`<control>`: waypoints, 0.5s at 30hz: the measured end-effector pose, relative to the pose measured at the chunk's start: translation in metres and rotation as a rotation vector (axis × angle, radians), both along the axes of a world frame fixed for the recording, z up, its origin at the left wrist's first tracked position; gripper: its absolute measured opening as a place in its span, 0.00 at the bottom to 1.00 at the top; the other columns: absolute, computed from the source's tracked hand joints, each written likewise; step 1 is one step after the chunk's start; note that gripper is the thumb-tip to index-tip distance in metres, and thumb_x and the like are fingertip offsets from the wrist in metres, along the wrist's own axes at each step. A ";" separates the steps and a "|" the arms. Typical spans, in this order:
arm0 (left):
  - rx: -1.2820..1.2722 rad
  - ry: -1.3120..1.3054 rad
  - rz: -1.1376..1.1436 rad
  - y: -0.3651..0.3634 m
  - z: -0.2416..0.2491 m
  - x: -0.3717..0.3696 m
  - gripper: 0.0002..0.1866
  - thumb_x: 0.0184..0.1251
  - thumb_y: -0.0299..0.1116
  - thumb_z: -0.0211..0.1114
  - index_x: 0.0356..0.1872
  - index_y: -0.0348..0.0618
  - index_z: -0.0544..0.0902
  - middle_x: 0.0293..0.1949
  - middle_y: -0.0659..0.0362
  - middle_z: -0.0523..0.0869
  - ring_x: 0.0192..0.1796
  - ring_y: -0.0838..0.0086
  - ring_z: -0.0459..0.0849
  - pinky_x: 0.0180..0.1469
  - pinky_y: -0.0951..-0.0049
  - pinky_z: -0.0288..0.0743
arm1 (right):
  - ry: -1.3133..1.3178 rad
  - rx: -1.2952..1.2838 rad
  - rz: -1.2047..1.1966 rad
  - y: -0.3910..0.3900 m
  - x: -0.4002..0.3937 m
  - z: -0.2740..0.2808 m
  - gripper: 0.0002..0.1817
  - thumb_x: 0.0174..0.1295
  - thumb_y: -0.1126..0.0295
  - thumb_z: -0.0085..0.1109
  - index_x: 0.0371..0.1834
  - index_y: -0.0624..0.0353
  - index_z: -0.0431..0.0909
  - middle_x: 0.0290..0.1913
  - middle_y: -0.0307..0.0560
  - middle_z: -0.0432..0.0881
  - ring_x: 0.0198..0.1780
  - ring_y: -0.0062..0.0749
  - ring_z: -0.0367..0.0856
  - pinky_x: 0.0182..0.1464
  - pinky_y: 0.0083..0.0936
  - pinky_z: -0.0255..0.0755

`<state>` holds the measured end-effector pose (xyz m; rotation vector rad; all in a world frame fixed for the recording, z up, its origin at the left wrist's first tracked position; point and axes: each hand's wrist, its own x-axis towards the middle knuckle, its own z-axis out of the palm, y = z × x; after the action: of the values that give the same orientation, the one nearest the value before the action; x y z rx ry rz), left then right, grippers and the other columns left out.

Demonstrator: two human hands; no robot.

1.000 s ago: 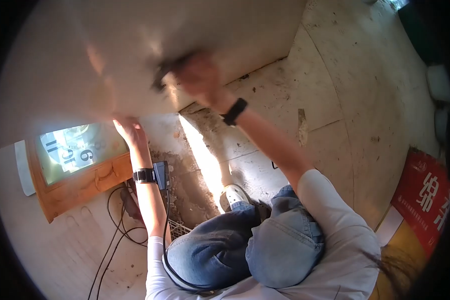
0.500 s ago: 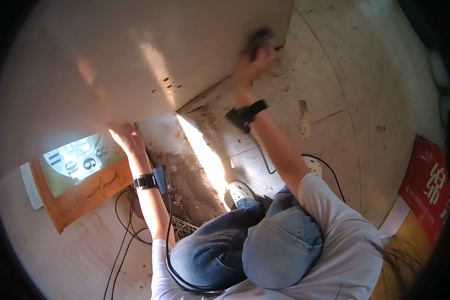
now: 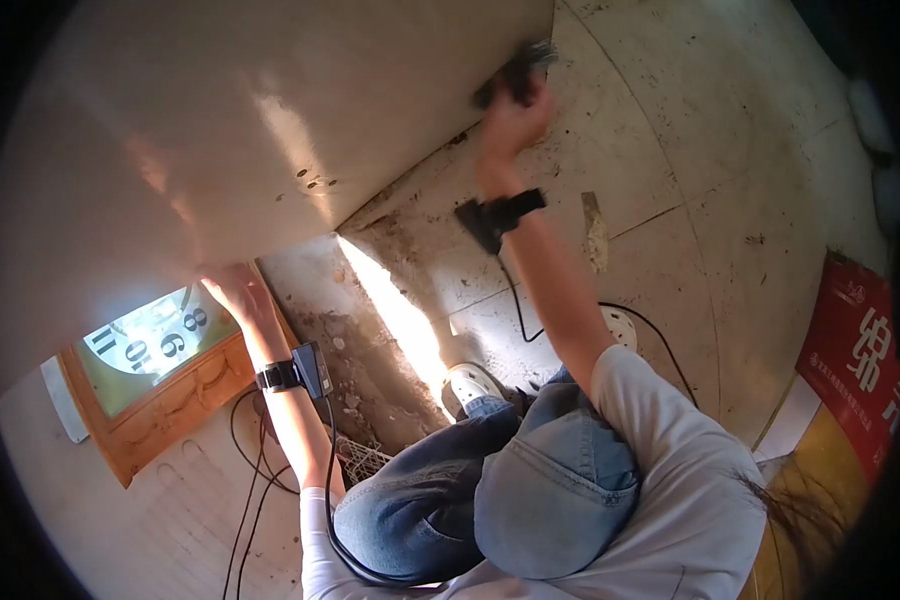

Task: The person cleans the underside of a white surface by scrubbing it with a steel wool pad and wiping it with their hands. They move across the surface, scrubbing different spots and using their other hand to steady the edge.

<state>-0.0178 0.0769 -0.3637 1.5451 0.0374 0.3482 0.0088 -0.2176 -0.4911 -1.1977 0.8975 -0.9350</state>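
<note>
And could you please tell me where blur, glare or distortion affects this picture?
Head view: motion blurs the right hand and its dark object; head view: a bright streak is blown white, and glare lies on the clock; head view: lens curvature, black corners.

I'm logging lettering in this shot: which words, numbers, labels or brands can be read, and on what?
"11": on the clock dial
"10": same dial
"9": same dial
"8": same dial
Further numeral there: partly hidden, unclear.
Red sign: one large white Chinese character, perhaps "绵", too blurred to be sure; another cut off; small print unreadable.
</note>
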 end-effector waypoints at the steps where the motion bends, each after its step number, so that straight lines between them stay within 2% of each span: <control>1: 0.002 -0.007 0.005 -0.001 0.000 0.001 0.46 0.44 0.64 0.61 0.61 0.42 0.62 0.61 0.59 0.65 0.63 0.69 0.62 0.63 0.66 0.59 | 0.108 -0.122 0.028 0.019 -0.004 -0.005 0.14 0.47 0.80 0.58 0.40 0.65 0.70 0.40 0.51 0.75 0.39 0.39 0.74 0.44 0.31 0.68; 3: 0.007 -0.011 0.012 -0.001 0.000 0.000 0.46 0.44 0.64 0.61 0.61 0.42 0.62 0.61 0.59 0.65 0.63 0.69 0.62 0.64 0.66 0.58 | 0.024 -0.099 0.243 0.080 -0.028 -0.028 0.11 0.48 0.81 0.57 0.36 0.66 0.71 0.38 0.52 0.76 0.40 0.39 0.76 0.42 0.31 0.70; 5: -0.005 0.022 0.001 0.004 -0.001 -0.001 0.47 0.44 0.64 0.61 0.61 0.42 0.62 0.61 0.59 0.64 0.63 0.69 0.62 0.64 0.66 0.58 | 0.030 -0.037 0.587 0.105 -0.048 -0.012 0.10 0.50 0.80 0.55 0.36 0.67 0.72 0.38 0.55 0.76 0.43 0.40 0.76 0.41 0.32 0.71; 8: 0.004 0.030 0.026 0.009 -0.001 0.000 0.47 0.44 0.64 0.62 0.61 0.42 0.61 0.61 0.59 0.64 0.63 0.69 0.62 0.64 0.66 0.58 | -0.087 0.122 0.418 0.076 -0.039 0.023 0.10 0.49 0.80 0.54 0.37 0.67 0.72 0.37 0.53 0.76 0.40 0.37 0.76 0.40 0.30 0.72; 11: 0.007 0.019 0.009 -0.005 0.002 0.000 0.47 0.43 0.64 0.62 0.61 0.41 0.62 0.61 0.59 0.65 0.63 0.69 0.62 0.63 0.66 0.59 | -0.147 0.054 0.286 0.045 -0.029 0.041 0.11 0.51 0.80 0.55 0.38 0.68 0.72 0.37 0.51 0.76 0.37 0.33 0.77 0.37 0.27 0.71; 14: -0.004 0.017 0.034 -0.001 0.001 0.000 0.47 0.43 0.64 0.63 0.60 0.41 0.63 0.60 0.59 0.65 0.63 0.69 0.63 0.63 0.67 0.60 | -0.116 -0.035 0.158 0.048 -0.011 -0.043 0.09 0.53 0.80 0.56 0.37 0.65 0.70 0.33 0.43 0.75 0.30 0.23 0.73 0.32 0.19 0.68; 15: -0.010 0.017 0.049 0.001 -0.001 0.001 0.47 0.43 0.64 0.63 0.60 0.41 0.63 0.60 0.59 0.65 0.63 0.69 0.63 0.63 0.67 0.60 | -0.088 0.067 0.186 0.043 -0.010 -0.055 0.08 0.53 0.79 0.56 0.36 0.65 0.71 0.33 0.42 0.75 0.30 0.22 0.73 0.32 0.18 0.67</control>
<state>-0.0165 0.0784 -0.3643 1.5389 0.0909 0.3730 -0.0015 -0.1745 -0.5462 -1.1524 0.7286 -0.7954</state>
